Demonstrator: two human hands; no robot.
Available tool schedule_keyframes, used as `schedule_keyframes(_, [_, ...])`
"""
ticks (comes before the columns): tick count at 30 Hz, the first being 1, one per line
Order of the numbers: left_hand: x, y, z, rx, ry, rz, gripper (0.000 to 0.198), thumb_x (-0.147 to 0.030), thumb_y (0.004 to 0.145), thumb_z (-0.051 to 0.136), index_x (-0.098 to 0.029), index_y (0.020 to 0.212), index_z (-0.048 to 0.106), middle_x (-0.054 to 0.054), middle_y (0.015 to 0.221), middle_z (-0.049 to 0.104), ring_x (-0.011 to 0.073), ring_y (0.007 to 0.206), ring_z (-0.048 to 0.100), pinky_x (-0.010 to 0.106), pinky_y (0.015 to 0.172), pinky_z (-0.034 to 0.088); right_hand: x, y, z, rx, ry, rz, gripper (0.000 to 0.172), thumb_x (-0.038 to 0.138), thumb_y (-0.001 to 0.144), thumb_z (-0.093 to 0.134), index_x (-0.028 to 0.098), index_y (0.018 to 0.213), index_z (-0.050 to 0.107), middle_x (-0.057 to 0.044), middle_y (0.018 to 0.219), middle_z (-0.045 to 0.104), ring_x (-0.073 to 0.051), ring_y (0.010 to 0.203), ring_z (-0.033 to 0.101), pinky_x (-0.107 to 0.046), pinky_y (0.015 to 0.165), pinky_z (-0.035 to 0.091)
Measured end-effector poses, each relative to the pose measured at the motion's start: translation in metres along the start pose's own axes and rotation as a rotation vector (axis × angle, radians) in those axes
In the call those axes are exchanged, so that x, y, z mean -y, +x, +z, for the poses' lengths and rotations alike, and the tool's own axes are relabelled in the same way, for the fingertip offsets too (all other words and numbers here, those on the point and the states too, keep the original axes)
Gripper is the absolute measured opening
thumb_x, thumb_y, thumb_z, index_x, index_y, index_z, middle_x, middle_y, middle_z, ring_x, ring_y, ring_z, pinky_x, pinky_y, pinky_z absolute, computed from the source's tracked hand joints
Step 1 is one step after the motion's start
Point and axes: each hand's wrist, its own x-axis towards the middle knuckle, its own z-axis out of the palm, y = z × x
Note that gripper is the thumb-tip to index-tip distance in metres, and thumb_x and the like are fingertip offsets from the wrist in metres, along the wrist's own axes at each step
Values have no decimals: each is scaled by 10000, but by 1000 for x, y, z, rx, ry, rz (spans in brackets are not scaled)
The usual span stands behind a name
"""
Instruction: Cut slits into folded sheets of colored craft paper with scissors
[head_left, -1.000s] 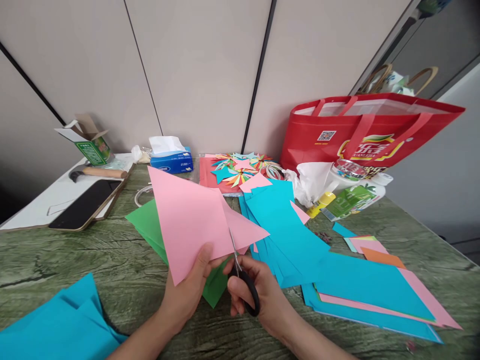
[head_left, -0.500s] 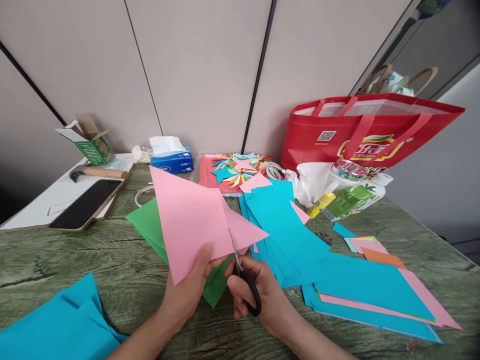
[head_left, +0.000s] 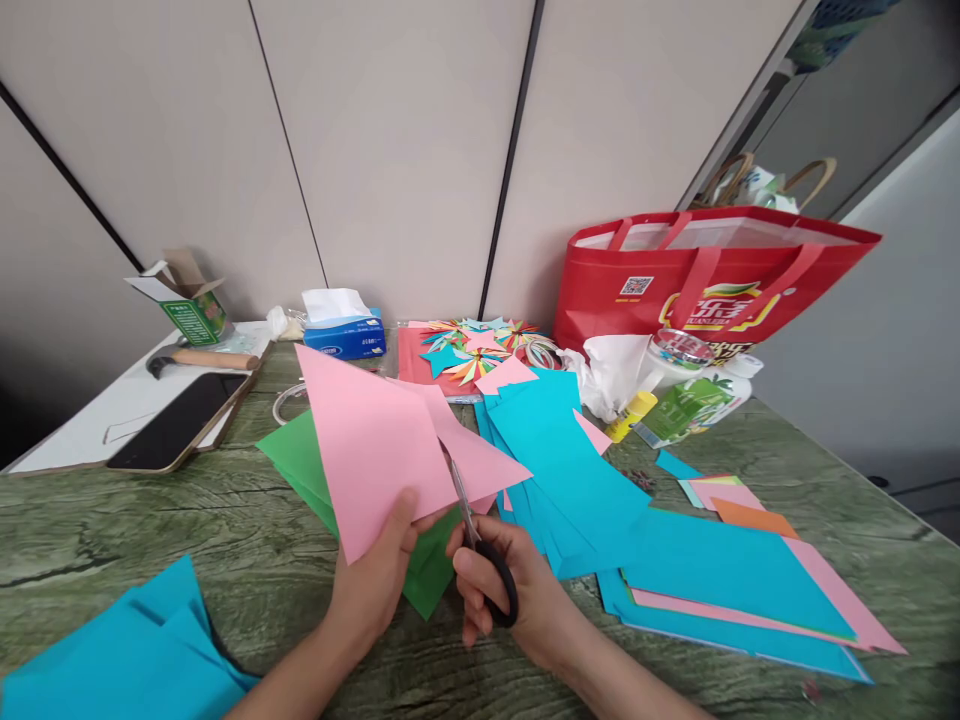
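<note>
A sheet of pink paper is pinched in my left hand, thumb on its face, raised above the table. My right hand is closed round the black handles of a pair of scissors. Its blades lie at the sheet's right side, along a slit between the main sheet and a pink flap that leans off to the right. Green paper lies beneath and behind the pink sheet, partly hidden by it and by my left hand.
Blue sheets fan out right of my hands, with a mixed stack beyond. More blue paper lies front left. Along the back are a tissue box, folded paper stars, a glue stick and a red bag. A hammer and phone sit left.
The scissors have moved a little further up into the pink paper, and the slit between sheet and flap is wider. The whole view has shifted slightly.
</note>
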Motion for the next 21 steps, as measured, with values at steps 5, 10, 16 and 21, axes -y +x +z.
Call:
schedule_keyframes(5, [-1, 15, -3, -176, -127, 97, 347, -82, 701, 565, -161, 1039, 566, 56, 950, 698, 207, 832, 656, 358, 805, 506, 6, -2, -1, 229, -55, 120, 357, 379, 619, 709, 154, 810, 508, 47, 501, 558, -70, 393, 514, -187, 419, 446])
schedule_keyframes(10, [3, 18, -4, -104, -144, 34, 426, -17, 684, 534, -145, 1090, 529, 97, 991, 678, 249, 815, 657, 463, 724, 535, 15, -10, -5, 596, -134, 281, 463, 395, 544, 726, 146, 895, 557, 0, 656, 599, -85, 534, 557, -190, 500, 440])
schedule_keyframes(16, [3, 14, -4, -19, -181, 42, 440, -7, 668, 552, -153, 1083, 544, 90, 1003, 674, 257, 816, 656, 487, 729, 534, 36, -3, -11, -25, -428, -312, 252, 347, 667, 671, 181, 739, 495, 23, 608, 546, -123, 552, 542, -239, 531, 433])
schedule_keyframes(21, [3, 10, -2, 45, -134, 19, 423, -38, 671, 560, -114, 1087, 539, 107, 945, 690, 273, 822, 654, 494, 756, 516, 26, 10, -20, -300, -993, -621, 369, 179, 580, 707, 200, 887, 503, -101, 1053, 532, -250, 994, 485, -384, 832, 389])
